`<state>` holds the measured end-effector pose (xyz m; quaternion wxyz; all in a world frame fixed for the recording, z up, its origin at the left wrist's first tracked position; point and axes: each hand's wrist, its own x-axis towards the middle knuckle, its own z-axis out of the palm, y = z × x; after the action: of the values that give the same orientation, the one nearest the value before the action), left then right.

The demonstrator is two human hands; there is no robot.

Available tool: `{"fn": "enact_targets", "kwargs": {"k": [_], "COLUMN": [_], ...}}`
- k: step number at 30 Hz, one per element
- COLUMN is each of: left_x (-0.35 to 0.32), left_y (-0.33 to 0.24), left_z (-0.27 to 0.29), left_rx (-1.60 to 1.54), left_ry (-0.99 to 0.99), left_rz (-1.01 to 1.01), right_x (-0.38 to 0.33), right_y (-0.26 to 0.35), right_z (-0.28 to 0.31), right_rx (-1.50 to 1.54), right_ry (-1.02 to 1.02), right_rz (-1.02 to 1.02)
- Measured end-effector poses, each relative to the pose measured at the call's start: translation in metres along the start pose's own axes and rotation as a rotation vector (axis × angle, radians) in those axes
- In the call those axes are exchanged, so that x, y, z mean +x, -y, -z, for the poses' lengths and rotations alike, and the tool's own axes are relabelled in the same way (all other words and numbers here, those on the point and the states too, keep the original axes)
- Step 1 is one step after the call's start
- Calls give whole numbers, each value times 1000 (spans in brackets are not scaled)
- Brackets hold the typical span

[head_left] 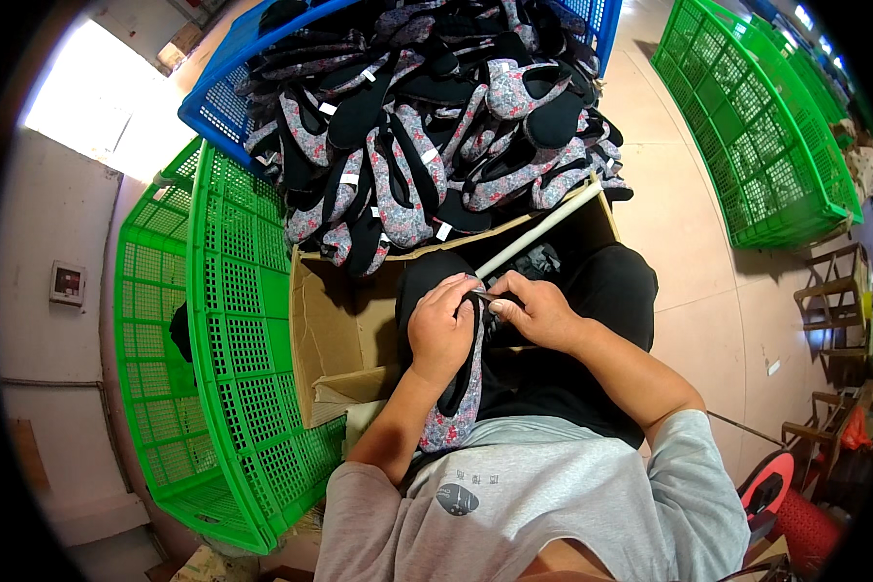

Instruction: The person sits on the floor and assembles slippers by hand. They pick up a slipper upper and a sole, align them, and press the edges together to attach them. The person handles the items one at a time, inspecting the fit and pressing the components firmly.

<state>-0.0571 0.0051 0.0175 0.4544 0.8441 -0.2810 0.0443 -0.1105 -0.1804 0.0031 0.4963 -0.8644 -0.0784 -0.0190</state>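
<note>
Two bare hands meet near the middle of the frame on one flat shoe of grey-and-red floral fabric with black lining (464, 409). The left hand (442, 332) grips the shoe's far end; the right hand (538, 312) pinches the dark edge there between thumb and curled forefinger. The shoe's near end reaches the grey T-shirt (553, 475) at lower centre. Just beyond the fingers, a slim white pole (543, 228) slants toward the upper right across a brown cardboard box (325, 320). Similar floral shoes (427, 145) heap up around a blue plastic mesh crate (215, 109) at upper centre.
</note>
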Motion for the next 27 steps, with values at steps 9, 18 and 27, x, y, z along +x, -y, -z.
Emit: {"fn": "enact_targets", "kwargs": {"k": [9,18,27], "left_x": [-2,-8,-12], "left_y": [-9,-14,-13], "left_z": [8,14,15], "left_rx": [10,164,203], "left_ry": [66,2,-9], "left_rz": [116,140,104], "right_x": [7,7,10], "right_y": [-22,2,8], "right_z": [-9,-3,-1], "right_rx": [553,392,333], "right_ry": [-197,-81,-21], "right_rz": [-233,-131,-150]}}
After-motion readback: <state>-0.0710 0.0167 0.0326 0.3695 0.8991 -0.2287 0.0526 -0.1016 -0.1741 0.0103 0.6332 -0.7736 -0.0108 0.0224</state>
